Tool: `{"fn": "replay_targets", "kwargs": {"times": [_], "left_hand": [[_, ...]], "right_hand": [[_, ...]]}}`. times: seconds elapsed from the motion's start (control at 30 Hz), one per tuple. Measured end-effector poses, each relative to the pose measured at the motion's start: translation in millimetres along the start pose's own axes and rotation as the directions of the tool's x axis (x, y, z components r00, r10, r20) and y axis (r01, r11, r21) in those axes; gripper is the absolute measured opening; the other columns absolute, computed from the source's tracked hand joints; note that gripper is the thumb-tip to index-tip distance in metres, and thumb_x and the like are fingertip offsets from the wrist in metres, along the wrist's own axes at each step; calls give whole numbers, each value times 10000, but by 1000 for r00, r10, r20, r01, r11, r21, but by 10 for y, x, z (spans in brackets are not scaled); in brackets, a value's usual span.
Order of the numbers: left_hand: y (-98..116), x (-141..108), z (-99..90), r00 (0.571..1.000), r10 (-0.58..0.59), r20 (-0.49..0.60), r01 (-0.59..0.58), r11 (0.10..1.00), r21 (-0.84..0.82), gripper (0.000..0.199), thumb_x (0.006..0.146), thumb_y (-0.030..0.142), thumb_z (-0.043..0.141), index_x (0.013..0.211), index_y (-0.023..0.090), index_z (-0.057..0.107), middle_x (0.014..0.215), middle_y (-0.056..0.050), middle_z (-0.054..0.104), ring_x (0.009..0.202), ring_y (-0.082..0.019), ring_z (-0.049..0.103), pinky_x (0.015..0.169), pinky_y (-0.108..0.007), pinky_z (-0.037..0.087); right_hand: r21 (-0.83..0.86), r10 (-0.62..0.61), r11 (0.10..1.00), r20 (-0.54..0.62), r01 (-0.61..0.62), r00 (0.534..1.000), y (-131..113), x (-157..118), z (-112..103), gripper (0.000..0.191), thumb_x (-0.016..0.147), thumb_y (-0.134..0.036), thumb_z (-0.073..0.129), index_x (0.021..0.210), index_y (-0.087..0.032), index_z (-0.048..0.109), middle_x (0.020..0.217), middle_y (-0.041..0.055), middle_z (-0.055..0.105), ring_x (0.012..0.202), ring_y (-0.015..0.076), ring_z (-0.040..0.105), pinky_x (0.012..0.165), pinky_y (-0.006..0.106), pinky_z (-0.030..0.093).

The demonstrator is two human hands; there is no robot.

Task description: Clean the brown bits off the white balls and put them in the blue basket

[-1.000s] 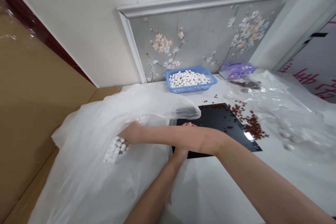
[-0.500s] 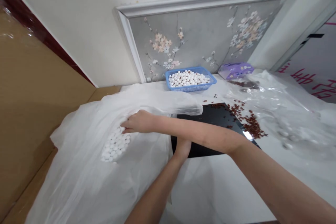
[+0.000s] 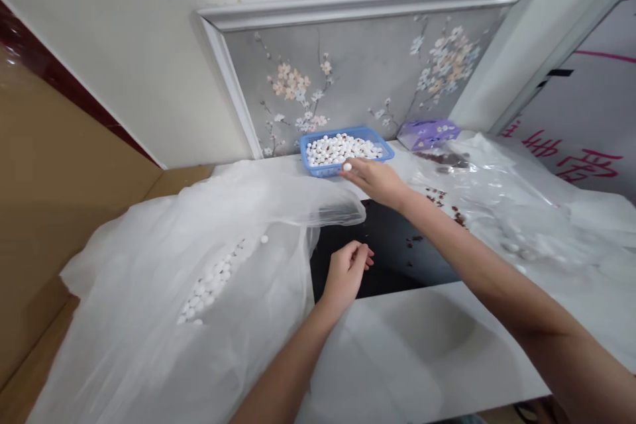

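My right hand [image 3: 377, 182] pinches a small white ball [image 3: 347, 167] between thumb and fingers, just in front of the blue basket [image 3: 325, 171]. White balls [image 3: 342, 149], some showing brown spots, fill that basket. Over the black board [image 3: 385, 281], my left hand [image 3: 346, 271] is closed with its fingers curled together; whatever they hold is hidden. To its left lies a translucent white plastic bag [image 3: 124, 278] with several white balls [image 3: 211, 288] at its opening. One lone ball [image 3: 264, 238] rests apart from them on the plastic.
Small reddish-brown pieces [image 3: 460, 217] lie scattered past the board, partly behind my right forearm. A purple packet [image 3: 428, 134] and crumpled clear plastic [image 3: 536, 225] are on the right. Cardboard [image 3: 64, 192] stands along the left, and a flower-patterned wall panel [image 3: 358, 73] behind.
My right hand has left the balls on the bag and moved right to the basket with a white ball. The left hand, earlier partly hidden beneath the right arm, now shows fully.
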State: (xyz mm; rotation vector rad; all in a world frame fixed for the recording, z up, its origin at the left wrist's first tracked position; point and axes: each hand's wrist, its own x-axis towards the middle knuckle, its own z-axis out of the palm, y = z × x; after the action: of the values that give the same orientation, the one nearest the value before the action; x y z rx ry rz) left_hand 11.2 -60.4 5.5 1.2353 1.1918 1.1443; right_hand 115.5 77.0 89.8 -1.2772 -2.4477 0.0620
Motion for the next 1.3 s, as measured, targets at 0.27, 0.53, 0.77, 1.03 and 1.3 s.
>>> {"fn": "replay_targets", "kwargs": {"times": [0.27, 0.53, 0.77, 1.03, 1.3], "left_hand": [[-12, 26, -19, 1000, -10, 6, 9, 998, 68, 309, 831, 410, 449, 706, 177, 608, 636, -30, 590, 603, -140, 553, 599, -249, 422], [-42, 33, -8, 1000, -15, 13, 14, 997, 73, 326, 834, 423, 440, 710, 172, 608, 621, -30, 590, 580, -134, 548, 578, -244, 416], [-40, 24, -8, 999, -13, 35, 11, 997, 83, 335, 841, 417, 427, 718, 157, 599, 624, -22, 586, 578, -120, 545, 580, -233, 422], [-52, 18, 3, 999, -18, 39, 15, 997, 76, 321, 843, 396, 422, 711, 158, 592, 611, -20, 581, 575, -124, 544, 578, -243, 436], [-137, -37, -42, 990, -74, -121, 52, 983, -176, 325, 667, 389, 656, 910, 180, 609, 1090, -104, 629, 1100, -278, 515, 975, -419, 375]], "right_hand": [[-217, 88, 975, 237, -36, 968, 352, 272, 706, 384, 922, -400, 297, 1137, -192, 538, 1053, 136, 598, 869, 255, 591, 693, 308, 393], [-163, 28, 987, 231, 10, 973, 405, 324, 775, 397, 908, -351, 360, 1277, -235, 449, 1172, 138, 535, 1048, 283, 511, 810, 357, 401], [127, -84, 990, 212, 58, 974, 564, 368, 548, 514, 753, -245, 608, 1251, -223, 485, 1175, 86, 573, 1020, 236, 547, 841, 331, 419], [529, -207, 790, -245, 310, 947, -620, 229, -22, 243, 853, -345, 455, 792, -162, 602, 745, 19, 632, 655, 108, 560, 593, 227, 430], [264, -698, 711, 158, 651, 698, -1916, 288, 758, 184, 866, -302, 461, 940, -177, 574, 1012, 60, 616, 984, 204, 532, 672, 302, 474]]}}
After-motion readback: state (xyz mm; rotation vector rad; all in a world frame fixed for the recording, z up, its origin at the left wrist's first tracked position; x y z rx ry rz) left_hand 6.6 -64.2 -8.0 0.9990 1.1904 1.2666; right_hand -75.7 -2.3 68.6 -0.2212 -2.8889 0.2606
